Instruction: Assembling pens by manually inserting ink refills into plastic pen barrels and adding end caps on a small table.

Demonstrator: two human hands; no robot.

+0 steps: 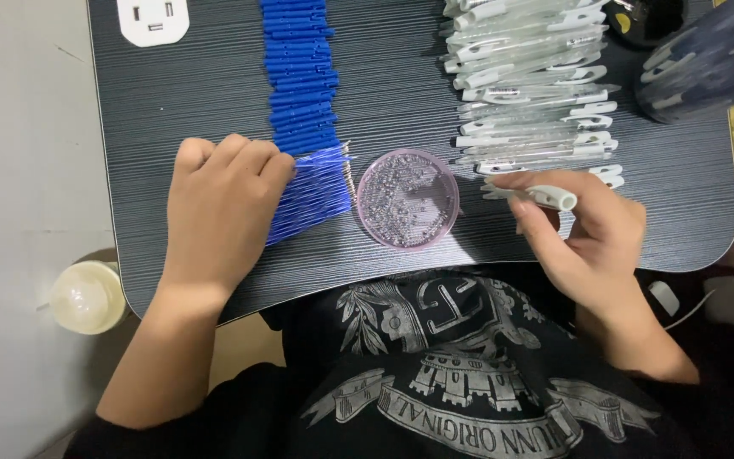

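Centrally, dish [408, 198] between hands

A clear pen barrel with a white cap [544, 196] lies level at three o'clock, pinched at its near end. A fan of thin blue refills [314, 191], tips toward three o'clock, lies flat at nine o'clock.

Light is even and fairly bright, coming from above and slightly ahead, with a cool cast. A pale glare patch lies on the dark ribbed tabletop [477, 246] just below the round pink transparent dish [408, 198], whose rim glints. Soft, short shadows sit under the left hand [218, 208] and the right hand [588, 234]. Focus is sharp at centre; the dark blue ridged object [707, 59] at the top right corner is blurred and stretched by wide-angle distortion.
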